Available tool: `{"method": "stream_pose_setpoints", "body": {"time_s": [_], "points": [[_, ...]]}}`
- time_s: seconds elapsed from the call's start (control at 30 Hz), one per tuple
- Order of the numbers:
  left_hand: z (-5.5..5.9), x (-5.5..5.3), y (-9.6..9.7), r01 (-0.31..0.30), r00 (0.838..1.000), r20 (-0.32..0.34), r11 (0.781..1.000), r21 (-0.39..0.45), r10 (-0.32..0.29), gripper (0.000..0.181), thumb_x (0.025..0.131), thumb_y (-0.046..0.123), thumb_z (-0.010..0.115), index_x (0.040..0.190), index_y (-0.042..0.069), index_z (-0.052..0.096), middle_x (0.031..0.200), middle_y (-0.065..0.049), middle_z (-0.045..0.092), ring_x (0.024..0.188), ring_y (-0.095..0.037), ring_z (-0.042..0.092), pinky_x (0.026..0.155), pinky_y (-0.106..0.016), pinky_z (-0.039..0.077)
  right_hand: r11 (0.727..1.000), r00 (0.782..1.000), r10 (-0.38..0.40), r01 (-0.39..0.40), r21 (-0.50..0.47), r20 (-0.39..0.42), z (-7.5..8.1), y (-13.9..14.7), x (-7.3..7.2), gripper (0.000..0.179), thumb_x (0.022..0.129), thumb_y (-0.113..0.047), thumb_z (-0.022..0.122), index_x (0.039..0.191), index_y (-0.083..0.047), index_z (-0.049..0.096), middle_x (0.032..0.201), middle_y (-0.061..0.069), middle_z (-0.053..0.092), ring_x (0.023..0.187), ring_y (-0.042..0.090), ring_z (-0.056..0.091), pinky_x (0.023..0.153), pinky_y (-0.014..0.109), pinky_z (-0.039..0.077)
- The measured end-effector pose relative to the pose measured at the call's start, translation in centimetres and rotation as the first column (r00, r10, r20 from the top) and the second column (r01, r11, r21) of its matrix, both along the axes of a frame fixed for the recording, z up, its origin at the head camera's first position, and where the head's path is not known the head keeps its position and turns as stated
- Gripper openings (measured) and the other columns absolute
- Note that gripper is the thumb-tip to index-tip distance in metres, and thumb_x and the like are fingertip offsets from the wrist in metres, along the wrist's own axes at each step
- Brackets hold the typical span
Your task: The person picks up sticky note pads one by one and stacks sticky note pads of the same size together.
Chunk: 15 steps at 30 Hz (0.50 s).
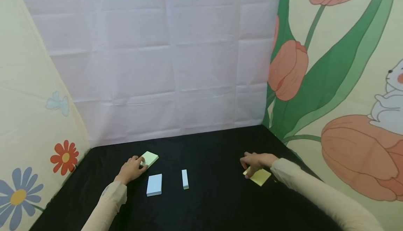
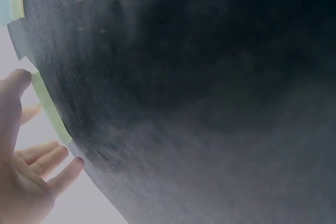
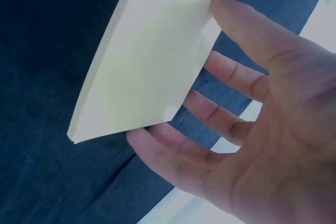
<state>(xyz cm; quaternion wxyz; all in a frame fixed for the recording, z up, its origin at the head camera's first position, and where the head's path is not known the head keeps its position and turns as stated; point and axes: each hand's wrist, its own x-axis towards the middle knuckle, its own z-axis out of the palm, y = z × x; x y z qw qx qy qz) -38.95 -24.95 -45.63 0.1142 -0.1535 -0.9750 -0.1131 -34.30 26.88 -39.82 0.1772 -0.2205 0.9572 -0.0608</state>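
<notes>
- Taking 12 o'clock as straight ahead, we see a creased white cloth backdrop [image 1: 141, 66] at 12, a flower-printed cream fabric panel [image 1: 25, 91] at 10 and a tulip-printed cream fabric panel [image 1: 346, 84] at 2; together they probably screen the work area.
- Below them spreads a black cloth-covered table [image 1: 214, 206], whose darkness likely makes the pale paper easy to pick out.
- A long cream fabric right sleeve [image 1: 315, 189] reaches in from 5 o'clock, blocking our view of some tabletop.
- The bare right hand [image 1: 256, 161] is partly curled, thumb and fingers gripping the edges of a square pale-yellow paper pad [image 1: 261, 177] at 3 o'clock from the table's middle. We judge this edge hold leaves the broad face uncovered; whether the pad is lifted, we cannot tell.
- The bare left hand [image 1: 129, 171] is loosely curved, thumb and fingers holding a rectangular pale-green paper pad [image 1: 151, 158] at 10 o'clock, perhaps to steady it; the hand hides one end.
- A rectangular light-blue paper block [image 1: 154, 185] lies at 4 o'clock from the left hand, the nearest obstacle to it.
- A narrow light-blue paper strip pad [image 1: 184, 178] lies at 3 o'clock from that block, touching neither hand.
</notes>
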Motion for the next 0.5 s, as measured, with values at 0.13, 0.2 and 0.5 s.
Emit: {"method": "stream_pose_setpoints", "body": {"time_s": [0.13, 0.2, 0.5], "points": [[-0.01, -0.06, 0.05, -0.004, 1.0, 0.01, 1.0, 0.0, 0.004, 0.03, 0.092, 0.026, 0.069, 0.11, 0.003, 0.063, 0.109, -0.025, 0.059, 0.091, -0.034, 0.057, 0.078, -0.054, 0.047, 1.0, 1.0, 0.011, -0.011, -0.006, 0.003, 0.12, -0.21, 0.08, 0.03, 0.083, -0.023, 0.081, 0.088, -0.012, 0.053, 0.098, 0.007, 0.044, 0.081, 0.028, 0.043, 0.068, 0.039, 0.038], [-0.1, -0.11, 0.04, -0.004, 1.0, 0.016, 1.0, 0.004, 0.004, 0.031, 0.092, 0.026, 0.069, 0.111, 0.002, 0.063, 0.107, -0.024, 0.06, 0.089, -0.033, 0.057, 0.077, -0.053, 0.048, 1.0, 1.0, 0.015, -0.015, -0.005, 0.004, 0.18, -0.28, 0.09, 0.03, 0.083, -0.022, 0.081, 0.088, -0.012, 0.053, 0.098, 0.007, 0.045, 0.082, 0.029, 0.044, 0.068, 0.039, 0.038], [-0.06, -0.23, 0.15, 0.001, 1.0, 0.024, 1.0, 0.013, -0.001, 0.029, 0.093, 0.025, 0.068, 0.108, 0.002, 0.062, 0.101, -0.021, 0.062, 0.085, -0.031, 0.057, 0.075, -0.052, 0.048, 1.0, 1.0, 0.021, -0.02, -0.003, 0.014, 0.2, -0.34, -0.04, 0.03, 0.083, -0.022, 0.081, 0.087, -0.013, 0.052, 0.113, 0.015, 0.049, 0.099, 0.043, 0.047, 0.073, 0.046, 0.041]]}}
